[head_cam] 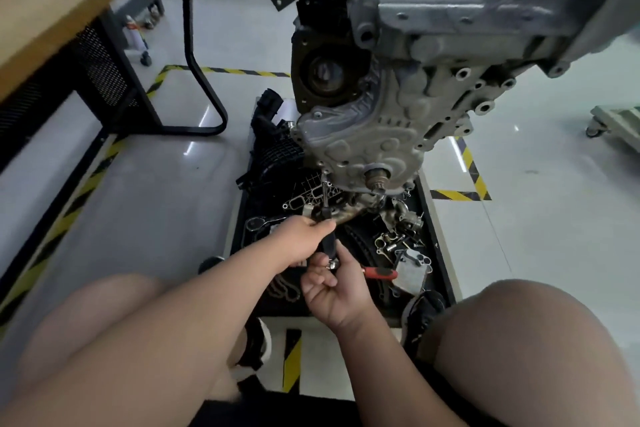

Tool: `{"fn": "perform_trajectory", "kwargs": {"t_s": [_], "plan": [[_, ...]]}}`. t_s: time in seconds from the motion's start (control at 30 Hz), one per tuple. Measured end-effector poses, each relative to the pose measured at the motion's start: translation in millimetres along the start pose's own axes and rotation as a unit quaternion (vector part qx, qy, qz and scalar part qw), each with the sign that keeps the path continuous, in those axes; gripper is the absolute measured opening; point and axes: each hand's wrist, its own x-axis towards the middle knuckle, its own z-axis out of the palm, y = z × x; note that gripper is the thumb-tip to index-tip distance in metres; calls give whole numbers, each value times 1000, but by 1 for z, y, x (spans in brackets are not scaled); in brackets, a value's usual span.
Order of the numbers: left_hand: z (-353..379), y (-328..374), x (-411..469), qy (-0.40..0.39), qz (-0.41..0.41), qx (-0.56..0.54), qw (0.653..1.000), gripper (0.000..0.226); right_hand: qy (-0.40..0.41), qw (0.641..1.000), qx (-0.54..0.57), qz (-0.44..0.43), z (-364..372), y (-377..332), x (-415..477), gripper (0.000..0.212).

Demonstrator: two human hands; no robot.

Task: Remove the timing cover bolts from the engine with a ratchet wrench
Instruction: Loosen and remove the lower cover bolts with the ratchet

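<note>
The person is crouching below the engine (450, 10), which is hanging over a tray (446, 263) of loose parts (398, 239). They are working at the lower left edge of the timing cover (360, 146), where a bolt (323, 174) is sitting under the socket. The ratchet wrench (379, 273) is reaching it through a long extension bar (325, 194), with the red handle pointing out to the right. The left hand (304, 236) is wrapping its fingers around the dark upper part of the bar and steadying it. The right hand (334, 291) is curling its fingers around the ratchet head where bar and wrench are meeting. The tool looks to be rigid steel and fairly light, but the long bar is likely making it prone to tipping off the bolt head, so holding it close to the socket end is making sense. The turning force is probably best applied at the red grip, which looks rubbery and less slippery than the bare metal. The bolt itself is appearing small and hard and possibly oily. Once loose it could easily be dropping into the cluttered tray, so pinching it between fingertips as it is coming free seems wise.
</note>
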Motion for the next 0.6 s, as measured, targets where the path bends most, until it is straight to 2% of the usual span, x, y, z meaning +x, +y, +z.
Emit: {"fn": "perform_trajectory", "kwargs": {"t_s": [0.13,0.23,0.3,0.33,0.4,0.43,0.47,0.5,0.53,0.6], "plan": [[-2,-3,8,-47,-1,-32,998,38,37,994,-89,-48,-5,-4,2,33],[-2,-4,14,-49,-10,-66,997,38,106,958,-232,-129,-7,-6,0,33],[-2,-4,15,-37,-13,-62,997,35,135,888,-390,-203,-1,-6,-7,30],[-3,-5,16,-32,-12,-63,997,35,140,831,-489,-225,3,-6,-11,25],[-4,-8,18,-21,-2,-78,997,39,134,704,-666,-209,11,-6,-17,17],[-4,-8,20,-13,7,-81,997,39,129,654,-724,-178,13,-8,-17,26],[-3,-8,21,-4,18,-73,997,36,126,622,-758,-149,15,-9,-18,36],[-3,-7,22,3,28,-58,998,37,127,608,-773,-128,17,-12,-17,41],[-3,-6,23,2,30,-48,998,38,128,608,-774,-118,18,-15,-18,42],[-5,-2,23,-20,13,-39,999,43,123,646,-746,-108,20,-20,-18,37]]}}
